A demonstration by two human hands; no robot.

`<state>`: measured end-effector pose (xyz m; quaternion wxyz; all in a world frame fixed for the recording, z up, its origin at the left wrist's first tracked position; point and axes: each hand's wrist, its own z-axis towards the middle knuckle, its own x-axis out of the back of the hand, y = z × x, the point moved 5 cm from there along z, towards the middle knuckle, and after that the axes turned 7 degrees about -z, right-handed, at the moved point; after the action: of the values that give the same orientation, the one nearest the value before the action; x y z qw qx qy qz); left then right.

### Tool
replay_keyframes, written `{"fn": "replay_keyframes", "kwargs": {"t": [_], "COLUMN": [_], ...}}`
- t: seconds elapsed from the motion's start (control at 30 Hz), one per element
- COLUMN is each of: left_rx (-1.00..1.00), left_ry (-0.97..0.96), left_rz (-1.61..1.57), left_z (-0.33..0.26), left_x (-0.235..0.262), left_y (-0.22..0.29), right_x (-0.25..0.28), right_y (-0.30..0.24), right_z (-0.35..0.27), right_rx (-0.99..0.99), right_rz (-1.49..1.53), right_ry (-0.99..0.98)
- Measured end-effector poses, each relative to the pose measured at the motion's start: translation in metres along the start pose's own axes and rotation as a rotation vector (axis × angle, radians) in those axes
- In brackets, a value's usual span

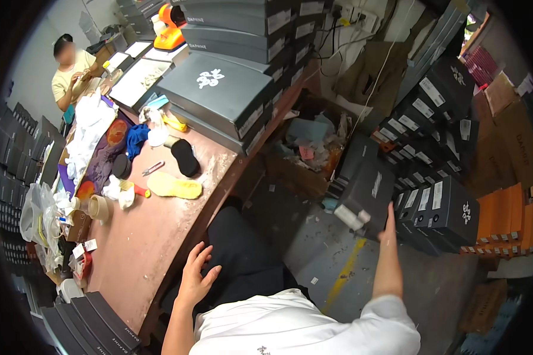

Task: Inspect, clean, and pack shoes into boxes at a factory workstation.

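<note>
At the right, my right hand [388, 228] grips the near end of a dark grey shoebox [368, 188]. Its thumb lies on the end face and its fingers run along the right side; the box is slightly blurred. More dark shoeboxes [423, 204] stand in a row just right of that hand. My left hand [196, 275] is empty beside the table's edge, fingers apart and slightly curled. The brown table [130, 254] carries a yellow brush or pad [175, 186], a black shoe brush [185, 157] and small snips [153, 168].
Closed shoeboxes [219, 89] are stacked at the table's far end. A carton of scrap paper [296, 171] sits on the floor beyond. Orange boxes [500, 216] stand at the far right. Across the table is another person [74, 77] in a yellow top, hands raised together.
</note>
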<state>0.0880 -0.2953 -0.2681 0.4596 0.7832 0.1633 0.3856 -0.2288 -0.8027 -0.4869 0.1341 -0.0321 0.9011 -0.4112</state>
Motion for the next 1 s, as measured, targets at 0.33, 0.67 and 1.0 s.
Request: {"fn": "replay_keyframes", "kwargs": {"t": [0.33, 0.67, 1.0], "left_rx": [-0.021, -0.191, 0.065], "left_ry": [-0.01, 0.732, 2.193], "left_rz": [0.037, -0.121, 1.107], "left_z": [-0.011, -0.092, -0.469], "left_x": [-0.027, 0.108, 0.317], "left_y": [-0.009, -0.041, 0.007], "right_x": [-0.216, -0.419, -0.574], "right_y": [0.25, 0.132, 0.233], "right_z": [-0.044, -0.266, -0.574], "right_rx": [-0.286, 0.699, 0.686], "right_rz": [-0.757, -1.252, -1.183], "right_ry": [-0.702, -1.412, -2.517]}}
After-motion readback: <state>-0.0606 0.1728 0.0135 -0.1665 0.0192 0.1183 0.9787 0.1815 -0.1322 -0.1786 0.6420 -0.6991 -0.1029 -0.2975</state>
